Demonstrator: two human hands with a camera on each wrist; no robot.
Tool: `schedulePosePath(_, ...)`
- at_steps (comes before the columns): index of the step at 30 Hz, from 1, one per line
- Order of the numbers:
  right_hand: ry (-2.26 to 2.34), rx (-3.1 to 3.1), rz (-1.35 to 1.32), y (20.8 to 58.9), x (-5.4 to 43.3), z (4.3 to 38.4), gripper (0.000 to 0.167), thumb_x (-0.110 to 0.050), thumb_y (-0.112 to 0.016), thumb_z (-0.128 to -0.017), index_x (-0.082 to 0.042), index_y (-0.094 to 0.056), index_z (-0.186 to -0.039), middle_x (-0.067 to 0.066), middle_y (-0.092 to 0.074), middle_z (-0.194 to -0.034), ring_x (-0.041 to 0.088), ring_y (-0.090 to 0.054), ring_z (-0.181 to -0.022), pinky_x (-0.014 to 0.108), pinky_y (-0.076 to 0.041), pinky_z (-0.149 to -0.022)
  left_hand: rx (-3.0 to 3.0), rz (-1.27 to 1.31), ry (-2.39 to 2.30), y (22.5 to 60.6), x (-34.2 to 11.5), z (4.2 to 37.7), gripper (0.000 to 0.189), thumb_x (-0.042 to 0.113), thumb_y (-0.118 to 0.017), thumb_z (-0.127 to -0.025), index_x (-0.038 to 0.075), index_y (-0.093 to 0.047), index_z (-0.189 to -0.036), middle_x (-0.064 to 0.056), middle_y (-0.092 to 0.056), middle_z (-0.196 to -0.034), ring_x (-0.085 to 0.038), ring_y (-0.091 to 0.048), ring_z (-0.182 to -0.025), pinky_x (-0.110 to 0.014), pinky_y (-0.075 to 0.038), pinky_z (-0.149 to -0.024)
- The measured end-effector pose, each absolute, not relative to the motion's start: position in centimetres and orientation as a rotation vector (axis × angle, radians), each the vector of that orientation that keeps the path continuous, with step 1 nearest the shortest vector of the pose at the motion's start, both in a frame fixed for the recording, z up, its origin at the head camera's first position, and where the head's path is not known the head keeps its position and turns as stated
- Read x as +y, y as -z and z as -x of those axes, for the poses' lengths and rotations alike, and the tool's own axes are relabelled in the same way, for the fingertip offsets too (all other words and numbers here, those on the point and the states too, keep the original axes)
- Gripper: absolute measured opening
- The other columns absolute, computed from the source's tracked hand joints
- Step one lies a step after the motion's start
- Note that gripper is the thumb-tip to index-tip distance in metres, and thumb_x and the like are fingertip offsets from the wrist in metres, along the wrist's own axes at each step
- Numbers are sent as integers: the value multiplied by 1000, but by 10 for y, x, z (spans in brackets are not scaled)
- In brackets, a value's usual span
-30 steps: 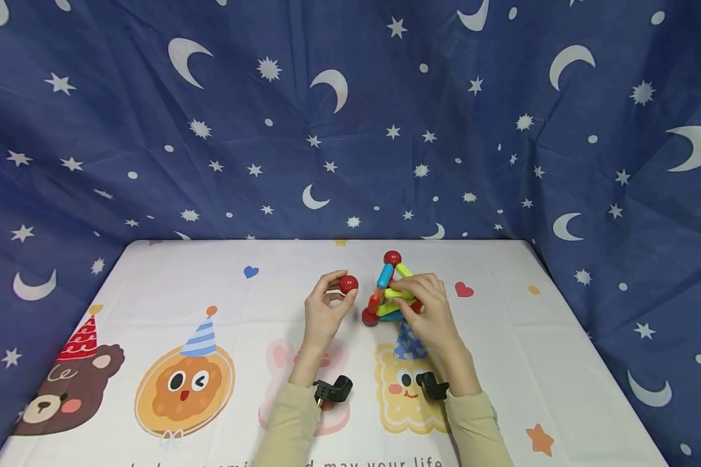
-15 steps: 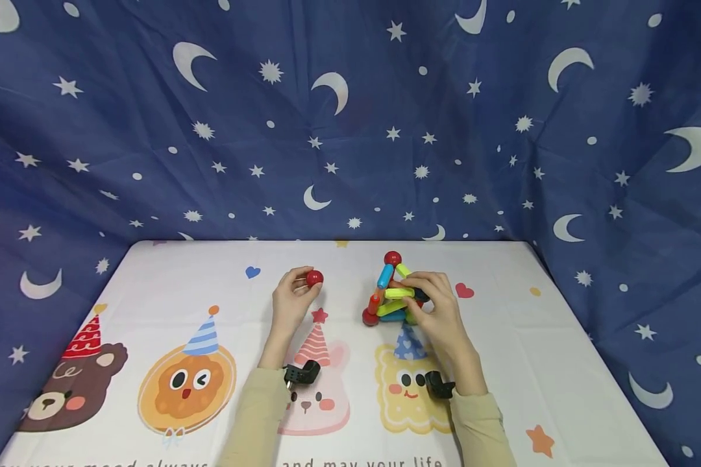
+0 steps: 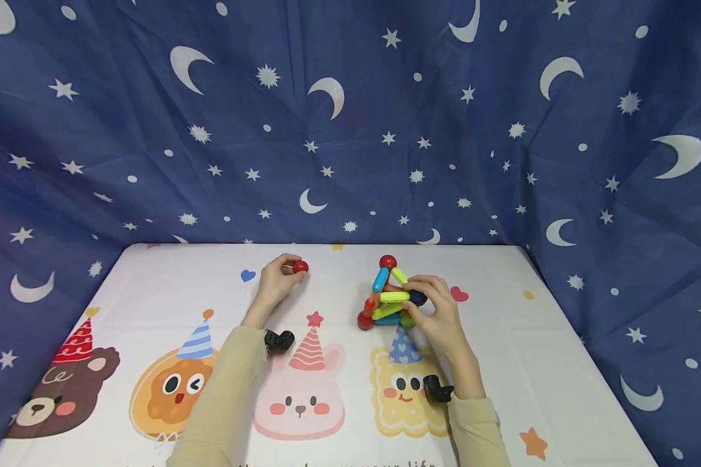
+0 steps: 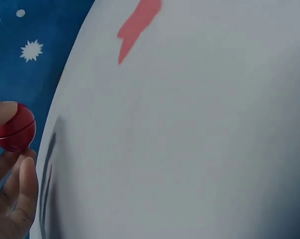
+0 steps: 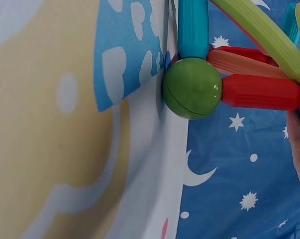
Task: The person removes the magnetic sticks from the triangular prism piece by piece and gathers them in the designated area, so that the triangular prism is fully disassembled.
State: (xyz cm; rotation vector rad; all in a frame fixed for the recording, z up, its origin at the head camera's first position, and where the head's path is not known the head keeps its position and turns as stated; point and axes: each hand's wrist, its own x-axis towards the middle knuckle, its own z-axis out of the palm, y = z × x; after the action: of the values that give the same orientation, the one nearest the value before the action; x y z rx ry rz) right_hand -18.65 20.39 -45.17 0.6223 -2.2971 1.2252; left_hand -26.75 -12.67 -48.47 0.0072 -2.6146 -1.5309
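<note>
Red ball (image 3: 301, 266) | pinched by left hand (image 3: 275, 281) | right hand (image 3: 441, 318) grips blue ball (image 3: 418, 298) on stick frame (image 3: 394, 297)

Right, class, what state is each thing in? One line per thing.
Glossy red ball: pinched by left hand
Multicoloured ball-and-rod toy frame: joined together, gripped by right hand
Black wrist cameras: worn, one per wrist
White cartoon-printed tablecloth: spread out
Blue star-printed curtain: hanging, creased
</note>
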Motion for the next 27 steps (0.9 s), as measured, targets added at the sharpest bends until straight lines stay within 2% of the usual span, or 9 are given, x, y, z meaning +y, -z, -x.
schedulePosePath(6,-1245,-2279,-627,453,200,186,27,5,-75,-77,2,-70,-103,20,-62,-113,34,-53,-112,9,-34,-98,-2674,-4,1520,487,-130,276,38,9,-70,-83,5,-63,-120,-20,-65,-116,-30,-63,-99,-39,-51,-88)
schedulePosePath(9,-1236,-2274,-629,453,199,187,26,9,-73,-76,6,-69,-101,24,-61,-112,38,-53,-111,8,-34,-98,-2696,19,1500,489,-131,278,38,10,-70,-83,5,-63,-120,-21,-64,-116,-31,-62,-99,-42,-51,-90)
schedulePosePath(12,-1231,-2275,-626,452,199,188,26,10,-73,-76,7,-68,-101,25,-61,-112,39,-52,-110,7,-34,-99,-2707,42,1487,489,-131,280,38,10,-69,-84,5,-63,-121,-21,-64,-116,-31,-62,-99,-42,-50,-90)
schedulePosePath(17,-1239,-2286,-618,451,202,188,26,5,-75,-77,1,-70,-103,19,-61,-114,33,-53,-112,5,-33,-99,-2719,70,1479,490,-130,282,40,10,-69,-84,5,-62,-122,-22,-64,-116,-30,-60,-99,-39,-49,-88)
schedulePosePath(22,-1248,-2291,-621,452,204,187,25,-1,-76,-79,-5,-71,-103,13,-62,-115,27,-53,-113,7,-36,-98,-2745,72,1477,491,-130,283,42,12,-70,-83,6,-61,-124,-20,-63,-118,-29,-58,-99,-36,-48,-86)
schedulePosePath(27,-1232,-2305,-620,453,204,185,24,-1,-75,-80,-4,-71,-103,12,-62,-115,25,-53,-113,9,-37,-98,-2748,54,1524,492,-130,282,46,13,-70,-83,6,-58,-127,-19,-63,-118,-28,-56,-100,-35,-46,-87)
